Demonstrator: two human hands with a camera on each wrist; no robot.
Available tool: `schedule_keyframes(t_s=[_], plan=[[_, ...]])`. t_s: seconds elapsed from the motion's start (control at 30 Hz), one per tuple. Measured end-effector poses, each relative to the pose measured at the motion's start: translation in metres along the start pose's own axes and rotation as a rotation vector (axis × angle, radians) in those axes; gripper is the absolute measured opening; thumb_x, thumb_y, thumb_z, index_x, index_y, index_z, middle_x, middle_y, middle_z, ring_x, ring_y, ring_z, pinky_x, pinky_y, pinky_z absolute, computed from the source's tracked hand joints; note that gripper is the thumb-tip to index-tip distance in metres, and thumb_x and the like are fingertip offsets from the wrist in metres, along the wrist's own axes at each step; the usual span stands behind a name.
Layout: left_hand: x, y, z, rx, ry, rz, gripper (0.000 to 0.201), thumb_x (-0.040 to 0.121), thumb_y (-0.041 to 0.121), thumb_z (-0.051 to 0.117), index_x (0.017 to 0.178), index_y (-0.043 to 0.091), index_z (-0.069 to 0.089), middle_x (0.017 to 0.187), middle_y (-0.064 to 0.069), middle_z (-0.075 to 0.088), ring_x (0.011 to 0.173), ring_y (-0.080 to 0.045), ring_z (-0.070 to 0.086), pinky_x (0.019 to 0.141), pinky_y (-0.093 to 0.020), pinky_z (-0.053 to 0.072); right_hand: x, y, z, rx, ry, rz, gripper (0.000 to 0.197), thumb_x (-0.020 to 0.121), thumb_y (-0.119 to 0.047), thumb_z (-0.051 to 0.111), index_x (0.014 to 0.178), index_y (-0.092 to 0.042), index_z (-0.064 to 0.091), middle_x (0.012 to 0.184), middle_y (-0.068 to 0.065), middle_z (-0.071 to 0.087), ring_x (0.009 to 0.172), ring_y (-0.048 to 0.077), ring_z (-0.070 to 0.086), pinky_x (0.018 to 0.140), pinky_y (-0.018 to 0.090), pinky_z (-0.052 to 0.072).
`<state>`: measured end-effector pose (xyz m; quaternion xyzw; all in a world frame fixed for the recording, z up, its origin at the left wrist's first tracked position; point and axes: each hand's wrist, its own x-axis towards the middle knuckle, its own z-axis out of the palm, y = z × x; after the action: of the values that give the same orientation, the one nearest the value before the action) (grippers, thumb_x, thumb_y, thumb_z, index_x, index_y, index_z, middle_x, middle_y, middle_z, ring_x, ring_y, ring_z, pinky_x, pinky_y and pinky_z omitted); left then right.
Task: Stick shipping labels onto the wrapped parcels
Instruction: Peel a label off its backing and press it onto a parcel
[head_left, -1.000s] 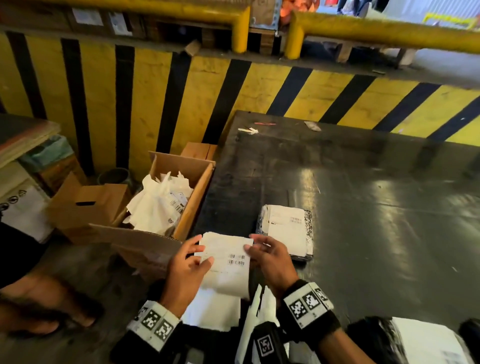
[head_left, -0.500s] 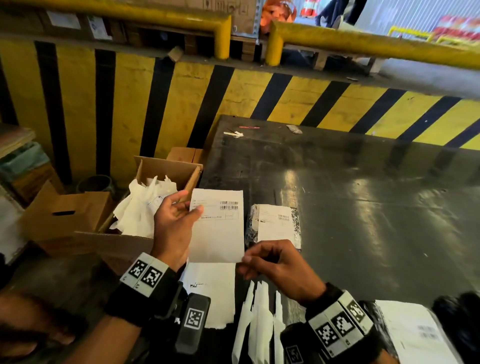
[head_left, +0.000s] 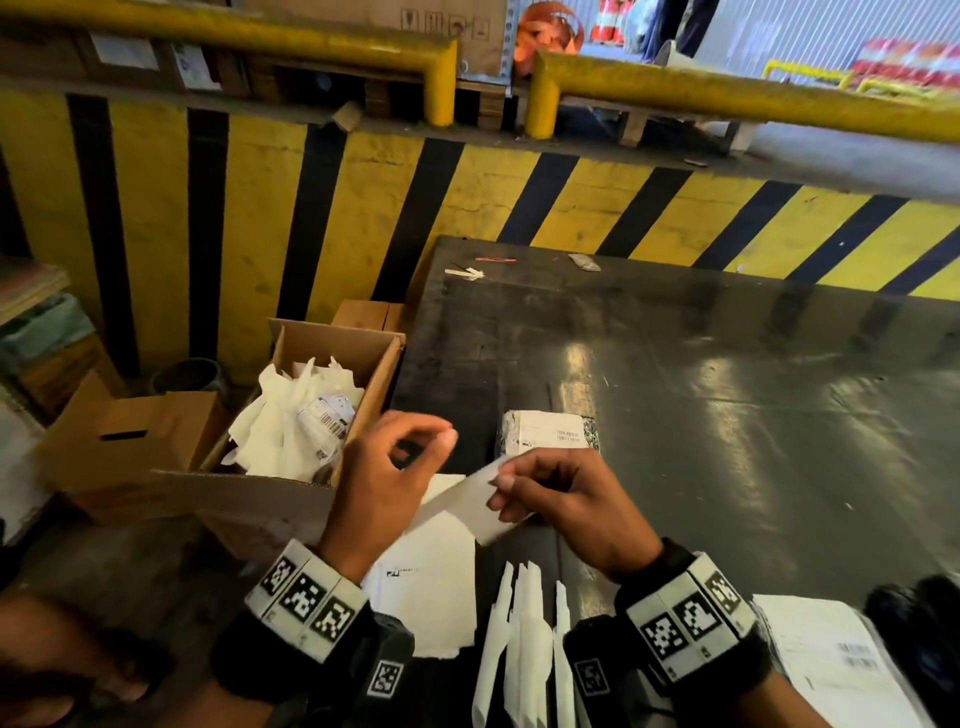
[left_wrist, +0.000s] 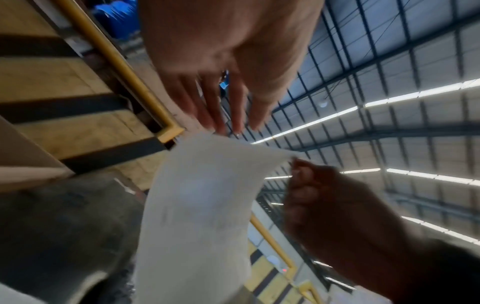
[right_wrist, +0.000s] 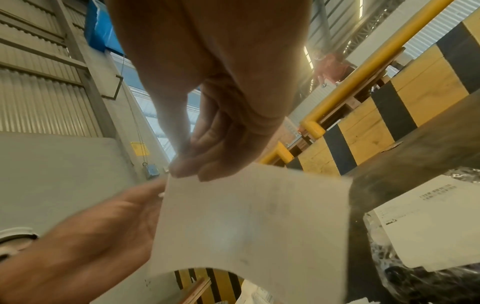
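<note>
My right hand (head_left: 498, 488) pinches one corner of a white shipping label (head_left: 462, 499), which hangs tilted above the near edge of the dark table (head_left: 727, 415). In the right wrist view, thumb and fingers (right_wrist: 187, 170) close on the label (right_wrist: 254, 222). My left hand (head_left: 431, 447) hovers just left of it with fingers apart; in the left wrist view its straight fingertips (left_wrist: 221, 125) reach the label's top edge (left_wrist: 202, 205). A black-wrapped parcel (head_left: 545, 434) bearing a label lies on the table just beyond my hands.
A cardboard box (head_left: 337, 343) of crumpled white backing paper stands left of the table. A label sheet (head_left: 431, 587) and torn white strips (head_left: 524, 649) lie at the near edge. Another labelled parcel (head_left: 831, 660) sits at the lower right. A yellow-and-black barrier (head_left: 519, 197) closes the far side.
The label stood upright in my left hand half a second ago. Now the left hand has let go and opened, and the right hand holds the label lower and tilted.
</note>
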<state>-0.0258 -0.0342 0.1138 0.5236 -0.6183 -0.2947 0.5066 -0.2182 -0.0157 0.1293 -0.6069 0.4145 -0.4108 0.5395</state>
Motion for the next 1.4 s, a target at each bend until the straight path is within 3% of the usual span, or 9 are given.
schedule_keyframes(t_s=[0.1,0.17,0.4,0.57,0.8,0.97,1.1,1.3,1.4], plan=[[-0.014,0.018,0.003,-0.077,-0.215,0.046,0.018,0.082,0.035,0.068,0.088,0.019,0.073,0.081,0.007,0.072,0.08,-0.008,0.066,0.07,-0.019,0.052,0.008,-0.006,0.001,-0.049,-0.003,-0.037,0.012,0.088,-0.005,0.058,0.09,-0.003,0.069,0.076,0.009,0.071,0.064,0.016,0.065,0.065,0.025,0.055],[-0.015,0.018,0.005,-0.079,-0.23,0.058,0.013,0.085,0.03,0.066,0.086,0.02,0.074,0.076,0.009,0.072,0.076,-0.008,0.067,0.069,-0.018,0.053,0.014,-0.005,0.003,-0.084,-0.013,-0.045,0.013,0.089,-0.005,0.057,0.092,0.0,0.069,0.077,0.011,0.071,0.066,0.017,0.066,0.066,0.025,0.055],[0.001,-0.011,0.003,-0.14,-0.028,-0.193,0.019,0.09,0.019,0.059,0.072,0.015,0.065,0.061,0.004,0.064,0.059,-0.004,0.059,0.06,-0.023,0.049,0.014,0.009,-0.007,-0.065,0.071,0.035,0.011,0.077,-0.01,0.053,0.072,-0.011,0.062,0.06,0.001,0.064,0.055,0.015,0.059,0.059,0.025,0.052],[0.02,-0.044,-0.004,-0.106,0.096,-0.326,0.02,0.092,0.021,0.054,0.075,0.016,0.062,0.077,-0.01,0.067,0.076,-0.025,0.063,0.075,-0.042,0.053,-0.003,0.015,-0.048,-0.039,0.22,0.078,0.012,0.072,-0.012,0.051,0.063,-0.01,0.059,0.051,0.002,0.054,0.049,0.015,0.05,0.056,0.029,0.047],[0.039,-0.093,-0.018,0.024,0.117,-0.433,0.025,0.092,0.022,0.053,0.073,0.009,0.061,0.078,-0.021,0.063,0.073,-0.034,0.057,0.071,-0.044,0.05,-0.027,0.002,-0.1,0.169,0.521,-0.029,0.045,0.084,0.007,0.034,0.051,-0.015,0.055,0.044,0.002,0.043,0.044,0.015,0.043,0.048,0.025,0.043],[0.038,-0.103,-0.016,0.037,0.167,-0.485,0.023,0.091,0.024,0.055,0.071,0.017,0.061,0.079,-0.015,0.065,0.079,-0.034,0.06,0.077,-0.048,0.054,-0.034,-0.008,-0.115,0.292,0.629,-0.13,0.024,0.075,-0.007,0.041,0.054,-0.014,0.051,0.043,-0.001,0.04,0.044,0.013,0.037,0.045,0.021,0.035],[0.028,-0.078,-0.002,-0.047,0.133,-0.376,0.017,0.092,0.022,0.055,0.077,0.019,0.061,0.081,-0.011,0.065,0.077,-0.026,0.059,0.071,-0.035,0.049,-0.034,0.003,-0.098,0.071,0.494,0.002,0.03,0.08,0.001,0.044,0.056,-0.014,0.051,0.044,-0.003,0.042,0.041,0.009,0.032,0.041,0.016,0.023],[0.001,-0.036,0.018,-0.118,0.029,-0.163,0.02,0.093,0.018,0.055,0.074,0.023,0.06,0.07,0.0,0.063,0.064,-0.003,0.057,0.061,-0.014,0.047,-0.034,0.063,-0.048,-0.53,-0.151,0.388,0.031,0.09,-0.006,0.052,0.063,-0.021,0.056,0.052,-0.011,0.053,0.045,-0.004,0.047,0.05,0.01,0.038],[-0.008,-0.032,0.02,-0.127,-0.005,-0.14,0.018,0.092,0.017,0.056,0.075,0.02,0.061,0.068,-0.004,0.062,0.061,-0.001,0.055,0.06,-0.018,0.047,-0.037,0.087,-0.03,-0.594,-0.26,0.512,0.022,0.09,-0.01,0.054,0.069,-0.014,0.061,0.065,-0.002,0.059,0.054,0.0,0.052,0.055,0.011,0.043]])
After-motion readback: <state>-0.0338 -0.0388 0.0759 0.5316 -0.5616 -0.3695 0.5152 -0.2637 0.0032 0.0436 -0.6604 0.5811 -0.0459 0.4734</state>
